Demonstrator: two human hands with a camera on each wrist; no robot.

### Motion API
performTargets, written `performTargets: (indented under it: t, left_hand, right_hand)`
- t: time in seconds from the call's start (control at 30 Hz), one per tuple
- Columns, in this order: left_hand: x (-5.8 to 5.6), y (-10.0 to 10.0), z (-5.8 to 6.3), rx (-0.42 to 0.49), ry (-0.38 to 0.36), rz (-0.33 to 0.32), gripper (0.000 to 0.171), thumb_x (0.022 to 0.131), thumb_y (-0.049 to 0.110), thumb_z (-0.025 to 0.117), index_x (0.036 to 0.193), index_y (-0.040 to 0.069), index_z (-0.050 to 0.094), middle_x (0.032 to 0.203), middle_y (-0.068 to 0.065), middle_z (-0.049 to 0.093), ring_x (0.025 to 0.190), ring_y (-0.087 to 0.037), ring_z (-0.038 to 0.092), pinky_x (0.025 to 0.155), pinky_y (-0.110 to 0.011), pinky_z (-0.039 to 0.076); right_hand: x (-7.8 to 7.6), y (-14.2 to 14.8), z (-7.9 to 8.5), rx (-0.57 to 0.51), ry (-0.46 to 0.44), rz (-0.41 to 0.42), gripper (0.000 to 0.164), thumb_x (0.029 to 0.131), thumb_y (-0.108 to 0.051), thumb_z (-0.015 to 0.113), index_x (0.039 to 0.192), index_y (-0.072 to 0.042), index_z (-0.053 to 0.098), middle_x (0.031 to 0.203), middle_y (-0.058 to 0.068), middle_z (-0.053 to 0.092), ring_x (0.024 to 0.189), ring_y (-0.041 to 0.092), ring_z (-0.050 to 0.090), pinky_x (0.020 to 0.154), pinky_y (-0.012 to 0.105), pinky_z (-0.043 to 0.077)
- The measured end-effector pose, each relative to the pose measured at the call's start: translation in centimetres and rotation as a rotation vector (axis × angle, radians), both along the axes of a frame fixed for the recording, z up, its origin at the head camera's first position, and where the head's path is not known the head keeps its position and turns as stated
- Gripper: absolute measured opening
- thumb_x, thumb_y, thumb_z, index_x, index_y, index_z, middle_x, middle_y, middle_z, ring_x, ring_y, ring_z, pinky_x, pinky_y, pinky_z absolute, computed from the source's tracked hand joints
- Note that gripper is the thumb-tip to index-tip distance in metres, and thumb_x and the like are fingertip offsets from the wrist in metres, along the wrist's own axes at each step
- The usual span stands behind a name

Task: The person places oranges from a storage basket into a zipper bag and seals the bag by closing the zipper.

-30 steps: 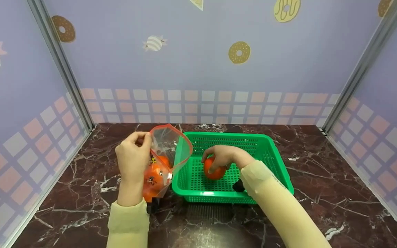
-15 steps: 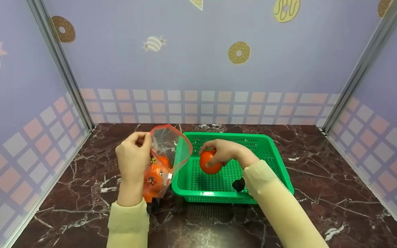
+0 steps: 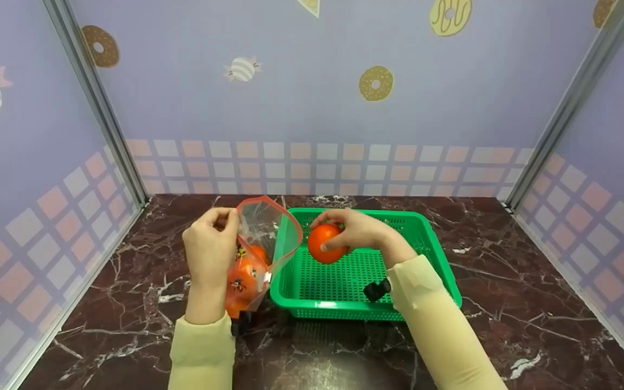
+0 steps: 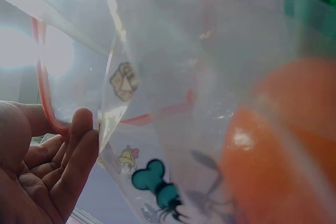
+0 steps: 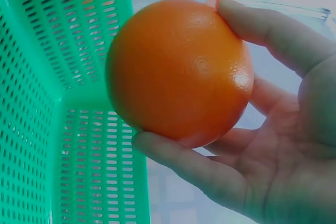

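Note:
In the head view my left hand pinches the red rim of a clear zip bag, whose mouth gapes to the right. Inside the bag lie oranges, seen through cartoon-printed plastic. The left wrist view shows thumb and fingertips on the bag's edge, one orange close by. My right hand grips another orange above the green basket. From the right wrist, that orange sits between thumb and fingers, apart from the basket wall.
The basket stands on a dark red marbled tabletop, right beside the bag. Patterned walls close in the back and both sides. A black wrist device hangs under the right sleeve, over the basket.
My right hand has lifted the orange up from the basket floor and shifted it slightly left toward the bag mouth. The left hand and the bag have stayed in place.

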State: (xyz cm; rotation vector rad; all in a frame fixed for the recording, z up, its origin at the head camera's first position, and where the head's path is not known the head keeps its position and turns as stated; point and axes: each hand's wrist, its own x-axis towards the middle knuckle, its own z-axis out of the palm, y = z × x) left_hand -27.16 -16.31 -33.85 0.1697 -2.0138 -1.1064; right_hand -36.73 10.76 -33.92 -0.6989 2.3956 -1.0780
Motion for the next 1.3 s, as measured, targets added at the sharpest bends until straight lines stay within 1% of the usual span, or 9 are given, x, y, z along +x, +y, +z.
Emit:
performTargets:
  t: [0.17,0.33,0.57,0.73,0.87,1.0,1.1,1.2,1.3]
  left_hand:
    - [0.1,0.0,-0.1,-0.002,0.002,-0.002,0.013,0.094,0.012,0.071,0.087,0.005,0.080,0.075,-0.012,0.075,0.057,-0.006,0.056,0.055,-0.015,0.040]
    - [0.1,0.1,0.0,0.003,0.005,-0.007,0.014,0.094,0.013,0.071,0.088,0.005,0.080,0.075,-0.012,0.075,0.058,-0.005,0.056,0.056,-0.015,0.040]
    - [0.1,0.1,0.1,-0.007,0.003,0.003,0.014,0.094,0.013,0.071,0.087,0.005,0.080,0.074,-0.012,0.075,0.057,-0.005,0.055,0.056,-0.017,0.041]
    - [0.1,0.1,0.1,-0.021,0.007,0.006,0.014,0.094,0.013,0.071,0.087,0.005,0.080,0.073,-0.011,0.074,0.057,-0.008,0.057,0.057,-0.019,0.041]
    - [0.1,0.1,0.1,-0.026,0.016,0.005,0.014,0.094,0.013,0.071,0.087,0.004,0.080,0.072,-0.011,0.075,0.058,-0.013,0.060,0.058,-0.020,0.043]
    - [0.2,0.1,0.1,-0.022,0.021,0.002,0.014,0.094,0.012,0.072,0.087,0.004,0.080,0.072,-0.011,0.075,0.059,-0.016,0.061,0.058,-0.020,0.043]
    - [0.2,0.1,0.1,-0.018,0.014,0.001,0.013,0.094,0.012,0.071,0.087,0.004,0.080,0.073,-0.012,0.075,0.058,-0.016,0.061,0.057,-0.020,0.043]
    - [0.2,0.2,0.1,-0.015,0.007,-0.003,0.013,0.094,0.012,0.071,0.087,0.004,0.080,0.074,-0.012,0.075,0.059,-0.016,0.061,0.058,-0.021,0.043]
    - [0.2,0.2,0.1,-0.020,0.000,-0.009,0.014,0.095,0.012,0.071,0.087,0.004,0.080,0.074,-0.012,0.075,0.061,-0.019,0.062,0.058,-0.022,0.044]
  right_hand:
    - [0.4,0.1,-0.1,-0.113,-0.039,-0.027,0.045,0.090,-0.018,0.080,0.132,-0.027,0.066,0.142,0.011,0.057,0.120,0.032,0.061,0.087,0.043,0.061]
    - [1.1,-0.1,-0.2,-0.233,-0.065,-0.063,0.046,0.091,-0.015,0.079,0.133,-0.023,0.064,0.142,0.015,0.057,0.119,0.035,0.063,0.083,0.042,0.062]
    - [2.0,-0.2,-0.5,-0.356,-0.085,-0.132,0.048,0.091,-0.015,0.077,0.137,-0.023,0.063,0.144,0.012,0.056,0.120,0.035,0.064,0.084,0.044,0.062]
    - [2.8,0.0,-0.8,-0.457,-0.069,-0.164,0.050,0.091,-0.019,0.078,0.138,-0.022,0.061,0.142,0.014,0.057,0.116,0.035,0.065,0.081,0.042,0.061]
    - [3.6,-0.1,-0.9,-0.586,-0.069,-0.189,0.051,0.091,-0.017,0.078,0.139,-0.019,0.059,0.141,0.017,0.057,0.116,0.034,0.065,0.083,0.043,0.062]
    - [4.7,-0.6,-1.2,-0.714,-0.069,-0.252,0.052,0.093,-0.015,0.075,0.142,-0.016,0.057,0.139,0.018,0.058,0.117,0.034,0.066,0.087,0.046,0.062]
    - [5.4,-1.0,-1.3,-0.782,-0.055,-0.304,0.055,0.094,-0.014,0.074,0.145,-0.012,0.054,0.139,0.018,0.057,0.118,0.035,0.066,0.087,0.047,0.062]
    - [5.8,-1.5,-1.2,-0.857,-0.047,-0.337,0.054,0.094,-0.011,0.073,0.145,-0.012,0.054,0.141,0.018,0.057,0.120,0.036,0.065,0.087,0.049,0.062]
    - [6.2,-2.2,-1.1,-0.920,-0.025,-0.362,0.052,0.093,-0.009,0.074,0.142,-0.014,0.057,0.142,0.017,0.057,0.122,0.036,0.064,0.086,0.049,0.062]
